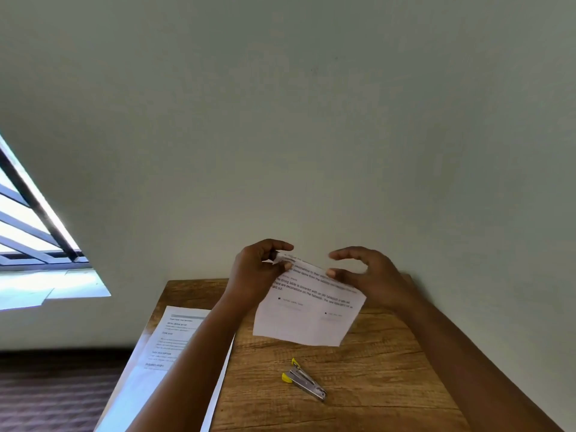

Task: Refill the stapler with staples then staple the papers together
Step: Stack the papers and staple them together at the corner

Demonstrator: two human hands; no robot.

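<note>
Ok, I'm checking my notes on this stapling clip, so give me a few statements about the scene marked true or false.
1. The left hand pinches the held paper. True.
2. The stapler is in the right hand. False: it lies on the wooden table, untouched.
3. Another printed sheet lies at the table's left edge. True.
4. The held paper rests flat on the table. False: it is lifted above it.

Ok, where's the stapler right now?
In the head view the stapler lies untouched on the wooden table, near its middle, below the held sheet of paper and between both forearms.
</note>
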